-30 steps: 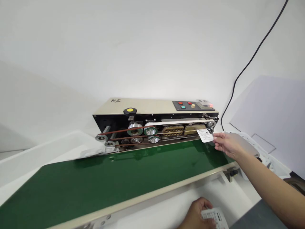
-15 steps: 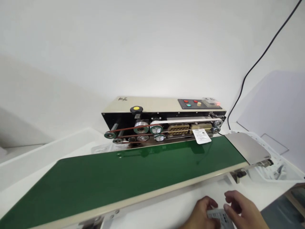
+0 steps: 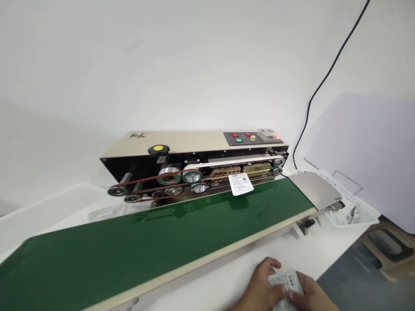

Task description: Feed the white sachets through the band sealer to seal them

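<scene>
A small silvery-white packet with dark print (image 3: 291, 278) is between my two hands, below the front edge of the conveyor. My left hand (image 3: 261, 285) grips its left side, thumb lying across the printed face. On the right side, my right hand (image 3: 313, 293) pinches the packet, its thumb close to the left one. The packet's lower part is cut off by the frame. Beyond my hands, a similar white printed packet (image 3: 241, 184) hangs by its top edge in the band sealer (image 3: 181, 147), over the green conveyor belt (image 3: 155, 246).
A white tray (image 3: 368, 218) with several packets sits under the metal end plate (image 3: 316, 190) at right. Behind the belt at left lies a clear bag-like item (image 3: 119, 209). A black cable (image 3: 329, 71) runs down the wall. A brown stool-like object (image 3: 394, 246) stands lower right.
The view has swung right. The packet in the sealer has moved left along the band. My right hand, its fingers apart before, has closed on the packet, which is now raised higher into view.
</scene>
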### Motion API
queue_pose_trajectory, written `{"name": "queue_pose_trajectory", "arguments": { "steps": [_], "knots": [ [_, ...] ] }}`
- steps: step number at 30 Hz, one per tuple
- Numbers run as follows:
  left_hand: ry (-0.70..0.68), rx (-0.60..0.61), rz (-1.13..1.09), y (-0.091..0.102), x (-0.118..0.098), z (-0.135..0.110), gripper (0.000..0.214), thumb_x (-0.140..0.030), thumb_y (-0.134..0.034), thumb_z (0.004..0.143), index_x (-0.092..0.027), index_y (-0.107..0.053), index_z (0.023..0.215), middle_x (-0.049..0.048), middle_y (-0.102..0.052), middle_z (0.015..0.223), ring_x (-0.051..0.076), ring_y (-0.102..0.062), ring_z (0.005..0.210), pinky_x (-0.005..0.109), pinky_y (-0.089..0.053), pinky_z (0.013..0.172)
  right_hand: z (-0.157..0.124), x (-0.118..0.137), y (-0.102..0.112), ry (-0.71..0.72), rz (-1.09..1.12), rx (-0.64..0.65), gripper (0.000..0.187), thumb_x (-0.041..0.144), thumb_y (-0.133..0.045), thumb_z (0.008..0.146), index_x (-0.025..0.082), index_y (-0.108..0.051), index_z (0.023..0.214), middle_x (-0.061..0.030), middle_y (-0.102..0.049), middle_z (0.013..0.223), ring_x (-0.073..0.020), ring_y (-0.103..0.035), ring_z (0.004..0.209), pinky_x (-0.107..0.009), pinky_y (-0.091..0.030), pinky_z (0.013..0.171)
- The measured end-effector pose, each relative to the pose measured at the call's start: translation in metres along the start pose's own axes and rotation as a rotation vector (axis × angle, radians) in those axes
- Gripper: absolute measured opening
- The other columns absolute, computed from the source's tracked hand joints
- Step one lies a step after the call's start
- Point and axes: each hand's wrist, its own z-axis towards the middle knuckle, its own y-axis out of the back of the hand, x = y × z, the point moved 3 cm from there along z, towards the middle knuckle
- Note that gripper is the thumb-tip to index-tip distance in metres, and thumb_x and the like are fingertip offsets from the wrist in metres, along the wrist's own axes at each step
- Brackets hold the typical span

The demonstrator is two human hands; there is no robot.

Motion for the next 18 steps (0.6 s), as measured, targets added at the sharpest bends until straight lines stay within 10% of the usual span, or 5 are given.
{"name": "queue_pose_trajectory", "arguments": {
  "steps": [5, 9, 18],
  "knots": [
    [0.002, 0.022, -0.123, -0.009, -0.01, -0.003, 0.061, -0.045, -0.077, 0.054, -0.019, -0.039, 0.094, -0.0032, -0.056, 0.073, 0.009, -0.052, 0.049, 0.02, -0.04, 0.043, 0.004, 0.012, 0.011, -0.014, 0.114, 0.012, 0.032, 0.045, -0.062, 0.076, 0.016, -0.053, 0.088, 0.0022, -0.055, 0.058, -0.0113, -0.048, 0.046, -0.022, -0.037, 0.04],
    [0.039, 0.072, -0.141, -0.01, -0.013, -0.003, 0.067, -0.05, -0.08, 0.052, -0.018, -0.04, 0.094, -0.006, -0.054, 0.066, 0.01, -0.056, 0.043, 0.019, -0.043, 0.038, 0.007, 0.039, 0.06, 0.022, 0.269, -0.16, 0.034, 0.043, -0.066, 0.066, 0.016, -0.048, 0.075, 0.0063, -0.045, 0.045, -0.0069, -0.037, 0.039, -0.019, -0.029, 0.039],
    [0.038, 0.061, -0.146, -0.013, -0.018, -0.009, 0.056, -0.043, -0.079, 0.059, -0.018, -0.041, 0.093, -0.0082, -0.052, 0.064, 0.008, -0.057, 0.044, 0.016, -0.043, 0.039, 0.025, 0.108, 0.15, 0.268, 0.338, -0.491, 0.036, 0.038, -0.069, 0.065, 0.015, -0.057, 0.089, -0.0016, -0.06, 0.07, -0.0081, -0.044, 0.047, -0.022, -0.038, 0.043]
  ]
}}
